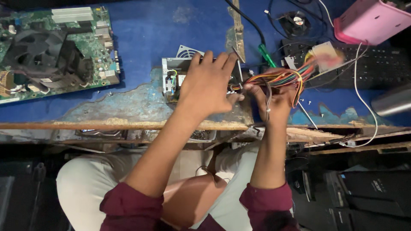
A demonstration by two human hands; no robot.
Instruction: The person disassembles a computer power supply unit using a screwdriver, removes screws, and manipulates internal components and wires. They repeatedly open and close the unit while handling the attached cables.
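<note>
Right hand (274, 100) is clenched around a wire bundle (284, 77), the multicoloured cables bunched in its fist right where they leave the metal box. Left hand (207, 85) lies flat on top of the power supply box (171, 79), fingers spread, palm pressing down; it grasps nothing, only holds the box steady.

The box sits near the front edge of the blue table (150, 30), open side showing small parts and a yellow-green wire at its left end. The wires run up and right from the fist to a pale plug (325, 53) that rests over a black keyboard (376, 64).

Step in hand, as judged: working the cable bundle at the box's opening, either feeding it in or pulling it clear; cannot tell which.

Next move likely calls for firm downward hold from the left hand and a controlled pull or push along the wires, no yanking.

Nearby: green-handled screwdriver (267, 54) just behind the hands, loose screws (314, 112) to the right, a circuit board with fan (51, 51) far left, pink box (372, 19) top right.
</note>
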